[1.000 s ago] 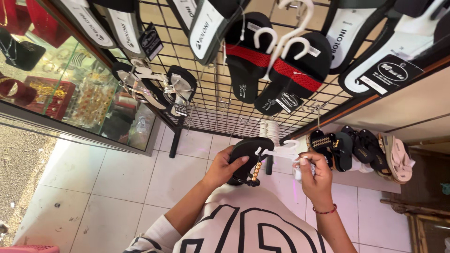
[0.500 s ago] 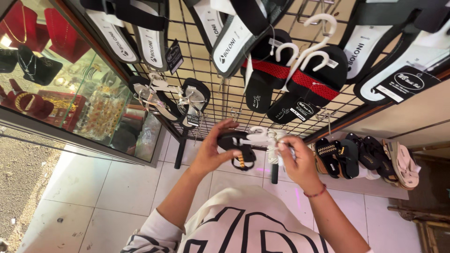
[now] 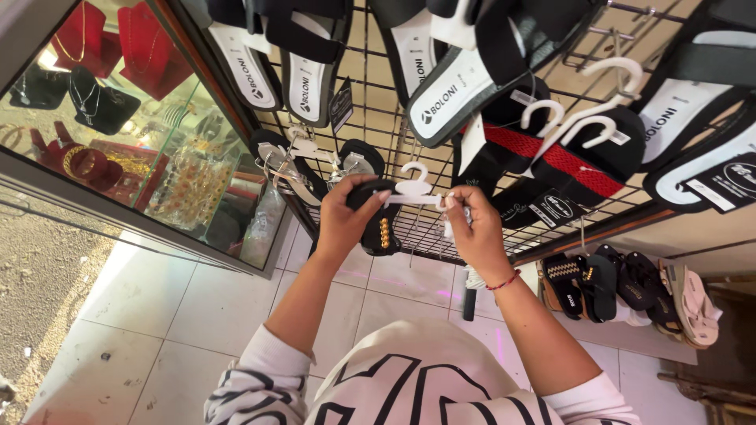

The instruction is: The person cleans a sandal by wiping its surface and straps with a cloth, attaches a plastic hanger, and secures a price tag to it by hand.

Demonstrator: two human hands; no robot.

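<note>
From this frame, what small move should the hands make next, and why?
Probably lift the white hanger so its hook catches a wire of the grid rack. Left hand holds the black sandal, right hand pinches the hanger's end, and the hook sits just below free wires.

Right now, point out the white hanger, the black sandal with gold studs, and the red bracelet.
white hanger [image 3: 415, 189], head view, on its bar below the hook.
black sandal with gold studs [image 3: 383, 234], head view, on the studded strap.
red bracelet [image 3: 504, 282], head view, on the band at the right wrist.
</note>
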